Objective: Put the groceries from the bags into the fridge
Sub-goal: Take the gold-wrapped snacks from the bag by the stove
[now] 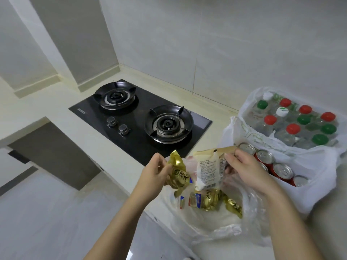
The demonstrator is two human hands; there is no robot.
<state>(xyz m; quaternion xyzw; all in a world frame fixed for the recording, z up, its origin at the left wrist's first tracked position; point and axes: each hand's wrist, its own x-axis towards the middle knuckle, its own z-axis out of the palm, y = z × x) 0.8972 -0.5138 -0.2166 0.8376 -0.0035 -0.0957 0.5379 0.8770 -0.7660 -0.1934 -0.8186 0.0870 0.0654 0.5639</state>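
Nearest the lens, lower centre of the frame: a crumpled clear plastic bag (234, 228) lying open on the pale countertop (56, 109), more gold-wrapped snacks (212, 199) loose inside it.

Left of centre: your left hand (154, 177) has its fingers closed round a gold foil-wrapped round snack (177, 177), lifted just clear of the bag mouth. Grip looks secure; foil tail sticks up free.

Centre: your right hand (244, 171) pinches the top edge of a cream printed food packet (208, 167), thumb and fingers pressed on the seal.

Judgement: lift the packet straight up so the thin bag does not drag the loose snacks off the counter edge. Gather both items before turning away.

Upper centre: black two-burner gas hob (139, 124), unlit, keep plastic off it.

Right: white bag of red drink cans (274, 166); behind it, a white bag of clear bottles with red and green caps (296, 122), both still packed. Fridge not in view.
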